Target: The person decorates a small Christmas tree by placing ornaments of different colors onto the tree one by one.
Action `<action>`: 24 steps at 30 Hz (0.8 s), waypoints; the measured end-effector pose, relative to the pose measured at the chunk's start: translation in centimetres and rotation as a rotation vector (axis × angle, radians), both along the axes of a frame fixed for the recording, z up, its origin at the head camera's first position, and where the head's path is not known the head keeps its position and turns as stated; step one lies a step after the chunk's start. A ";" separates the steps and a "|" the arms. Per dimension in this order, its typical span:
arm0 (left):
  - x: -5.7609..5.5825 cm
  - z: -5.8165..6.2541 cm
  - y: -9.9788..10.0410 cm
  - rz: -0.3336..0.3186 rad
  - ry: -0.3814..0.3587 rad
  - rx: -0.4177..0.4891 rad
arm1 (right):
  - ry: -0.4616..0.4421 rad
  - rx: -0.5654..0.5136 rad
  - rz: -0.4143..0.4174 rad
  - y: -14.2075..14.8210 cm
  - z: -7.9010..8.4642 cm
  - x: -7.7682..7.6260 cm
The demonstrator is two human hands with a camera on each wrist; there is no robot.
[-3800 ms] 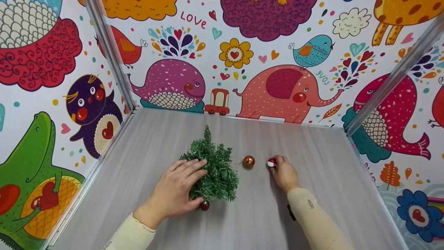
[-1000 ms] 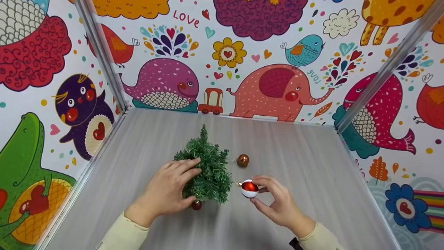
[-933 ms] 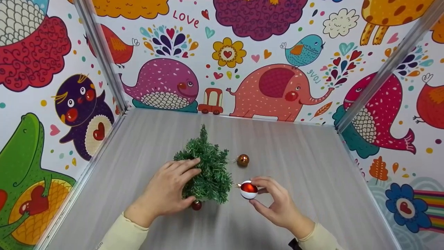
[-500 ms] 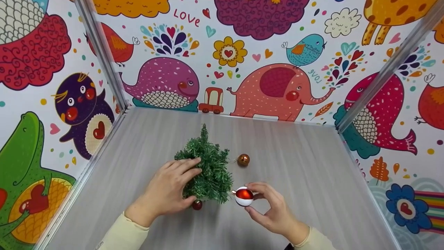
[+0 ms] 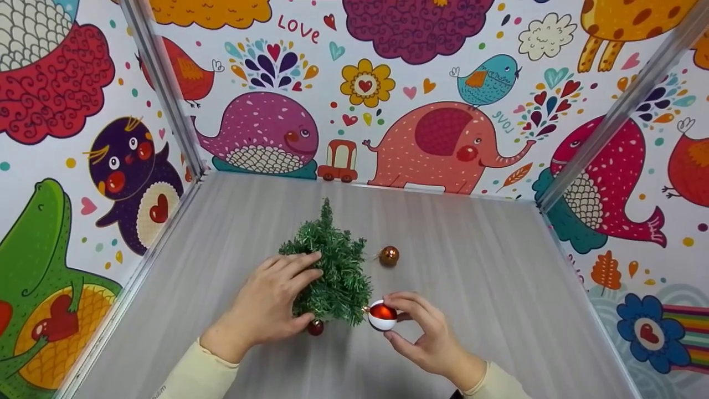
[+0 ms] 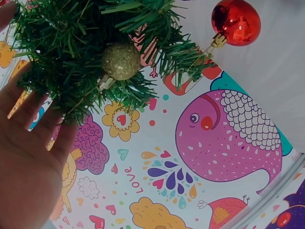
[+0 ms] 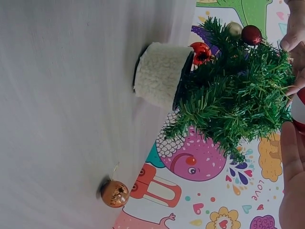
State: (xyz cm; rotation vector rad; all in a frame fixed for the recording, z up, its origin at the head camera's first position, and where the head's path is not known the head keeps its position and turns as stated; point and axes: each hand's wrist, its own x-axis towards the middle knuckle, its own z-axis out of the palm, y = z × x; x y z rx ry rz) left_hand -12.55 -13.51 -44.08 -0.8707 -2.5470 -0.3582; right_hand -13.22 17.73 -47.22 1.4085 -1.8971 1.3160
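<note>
A small green artificial Christmas tree stands in a white fleecy pot. My left hand rests on its left side, its fingers nearly straight among the branches. Between thumb and fingers my right hand pinches a red-and-white Christmas ball, whose gold cap points at the tree's right-hand branches. Whether cap and branch touch, I cannot tell. On the tree hang a glittery gold ball, a shiny red ball and a dark red ball.
A copper-coloured ball with a string loop lies on the grey wood-grain table, right of the tree. Cartoon-printed panels enclose the table at the back and sides, joined by metal corner posts.
My right hand has picked the red-and-white ball off the table and brought it nearer and leftward to the tree's lower right side. The left hand stays on the tree.
</note>
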 end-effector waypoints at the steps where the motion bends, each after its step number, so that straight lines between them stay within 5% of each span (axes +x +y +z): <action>1: 0.0 0.0 0.0 0.000 0.001 0.001 | -0.002 -0.003 0.007 -0.1 -0.1 0.0; 16: 0.4 0.0 0.2 0.005 -0.005 0.007 | -0.034 -0.011 0.042 -0.9 -0.2 0.4; 24: 0.3 -0.4 1.7 -0.027 0.133 0.047 | -0.032 -0.047 0.052 -1.3 -0.3 0.4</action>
